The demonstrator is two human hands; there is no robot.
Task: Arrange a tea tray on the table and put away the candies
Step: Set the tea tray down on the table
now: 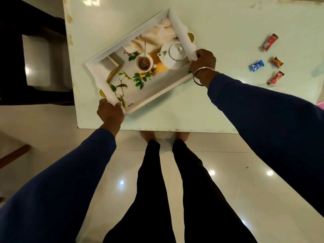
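Observation:
A white rectangular tea tray (163,92) with a printed picture of a teapot, a cup and leaves sits askew over the table's left part. My left hand (110,114) grips its near-left end by the corner. My right hand (203,63), with a metal bangle on the wrist, grips the opposite end wall. Whether the tray rests on the table or is just above it, I cannot tell. Several wrapped candies lie loose at the right: a red one (270,42), a blue one (256,65), an orange one (277,62) and another red one (275,78).
The pale green table (228,102) has its near edge just in front of my legs and its left edge beside the tray. A dark chair (35,55) stands at the left. Glossy tiled floor (228,163) lies below. Something pink (320,106) shows at the right edge.

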